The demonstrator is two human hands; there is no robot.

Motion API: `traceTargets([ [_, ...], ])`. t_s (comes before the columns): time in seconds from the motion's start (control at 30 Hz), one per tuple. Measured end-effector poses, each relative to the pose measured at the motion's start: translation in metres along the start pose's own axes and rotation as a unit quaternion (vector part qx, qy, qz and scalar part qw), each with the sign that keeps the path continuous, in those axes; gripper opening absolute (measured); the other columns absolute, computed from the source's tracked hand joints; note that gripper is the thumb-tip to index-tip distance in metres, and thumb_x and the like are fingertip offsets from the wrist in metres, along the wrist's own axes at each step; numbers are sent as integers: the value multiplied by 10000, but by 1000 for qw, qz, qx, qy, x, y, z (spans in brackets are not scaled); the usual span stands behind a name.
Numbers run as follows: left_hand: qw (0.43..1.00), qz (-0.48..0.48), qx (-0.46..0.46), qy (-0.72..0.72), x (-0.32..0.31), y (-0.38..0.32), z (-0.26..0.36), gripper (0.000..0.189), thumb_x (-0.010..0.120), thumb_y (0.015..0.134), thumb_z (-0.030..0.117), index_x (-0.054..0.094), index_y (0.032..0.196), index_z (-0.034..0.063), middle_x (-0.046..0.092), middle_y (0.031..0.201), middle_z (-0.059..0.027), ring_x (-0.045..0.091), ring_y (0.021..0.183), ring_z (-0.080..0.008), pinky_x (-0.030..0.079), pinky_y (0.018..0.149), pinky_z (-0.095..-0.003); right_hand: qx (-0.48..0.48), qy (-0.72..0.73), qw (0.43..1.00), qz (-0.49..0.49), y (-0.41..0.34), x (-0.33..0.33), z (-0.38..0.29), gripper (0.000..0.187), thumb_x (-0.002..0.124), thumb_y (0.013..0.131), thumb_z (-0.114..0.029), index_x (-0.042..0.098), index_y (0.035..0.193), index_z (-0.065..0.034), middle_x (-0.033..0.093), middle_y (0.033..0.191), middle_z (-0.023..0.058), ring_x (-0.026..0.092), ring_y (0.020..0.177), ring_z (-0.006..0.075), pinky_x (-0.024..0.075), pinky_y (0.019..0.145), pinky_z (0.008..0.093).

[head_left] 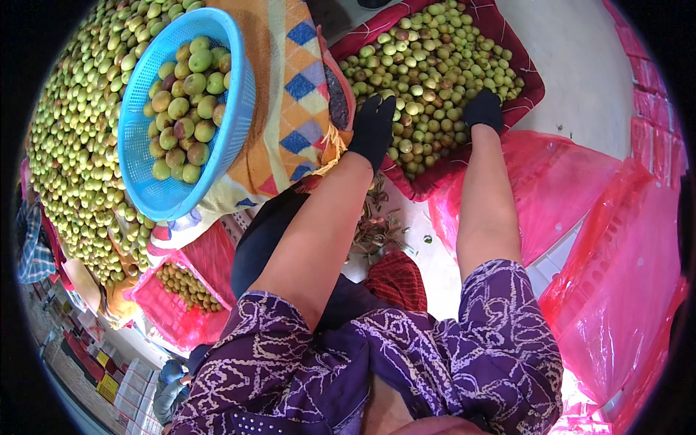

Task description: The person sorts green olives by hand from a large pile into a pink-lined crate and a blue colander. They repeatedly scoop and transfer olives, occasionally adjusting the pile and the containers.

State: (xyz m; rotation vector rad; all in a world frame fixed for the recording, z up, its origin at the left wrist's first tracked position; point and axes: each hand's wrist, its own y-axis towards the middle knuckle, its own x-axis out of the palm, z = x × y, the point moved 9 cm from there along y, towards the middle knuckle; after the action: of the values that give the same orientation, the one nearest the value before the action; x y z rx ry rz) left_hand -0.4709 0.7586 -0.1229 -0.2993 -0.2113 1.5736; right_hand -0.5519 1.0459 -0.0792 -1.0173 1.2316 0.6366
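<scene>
My left hand (pixel 374 129), in a black glove, reaches to the near left corner of a crate lined with dark red cloth (pixel 530 103). Small round green fruits (pixel 429 76), some with brownish blush, fill this crate. A fruit lies by the fingertips of my left hand; whether they grip it I cannot tell. At the right side of the same fruit, my right hand (pixel 483 110), also black-gloved, rests with its fingers partly hidden among the fruits. To the left, a blue plastic basket (pixel 243 103) holds more green and reddish fruits on a patterned cloth (pixel 304 87).
A large heap of green fruits (pixel 81 179) spreads at the far left. Below it stands a pink-lined crate (pixel 155 310) with fruits. Pink plastic sheets (pixel 614 304) cover crates at the right. Dry leaves (pixel 375 228) litter the floor. Another person's sleeve (pixel 168 399) shows lower left.
</scene>
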Motion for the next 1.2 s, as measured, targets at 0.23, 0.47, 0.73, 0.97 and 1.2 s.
traceTargets([
  [0.23,969,-87,71,221,8,8,-18,906,829,674,170,375,1454,95,430,1440,-185,376,1359,-357,300,1136,-443,-24,0,1000,-10,-2,-40,-14,391,602,832,-305,608,1140,-63,630,1176,219,616,1097,365,493,921,465],
  [0.47,984,-55,77,152,5,5,-18,736,683,811,346,417,1397,-11,435,1433,-226,391,1353,-346,313,1117,-411,-296,-20,950,97,-39,-30,-126,435,580,840,-278,591,1240,-105,607,1259,149,633,1076,323,522,880,449],
  [0.73,998,-20,33,59,9,11,-25,704,615,883,431,451,1356,-63,463,1405,-251,425,1324,-352,331,1100,-399,-331,-216,902,-173,-32,31,-176,281,555,804,-215,725,991,-92,685,1107,161,670,1005,325,544,811,428],
  [0.97,991,-43,66,107,5,8,-14,670,618,885,413,474,1339,-59,484,1386,-249,455,1297,-349,350,1082,-395,-289,-29,957,-18,-32,10,-156,301,624,831,-317,688,986,-68,697,961,161,663,939,334,518,808,437],
  [1.2,992,-57,48,102,3,5,-8,715,719,732,180,457,1381,32,468,1404,-204,421,1318,-363,332,1110,-421,-204,320,925,20,-104,-25,-91,436,686,846,-436,649,951,-14,661,813,170,648,799,305,495,714,403],
])
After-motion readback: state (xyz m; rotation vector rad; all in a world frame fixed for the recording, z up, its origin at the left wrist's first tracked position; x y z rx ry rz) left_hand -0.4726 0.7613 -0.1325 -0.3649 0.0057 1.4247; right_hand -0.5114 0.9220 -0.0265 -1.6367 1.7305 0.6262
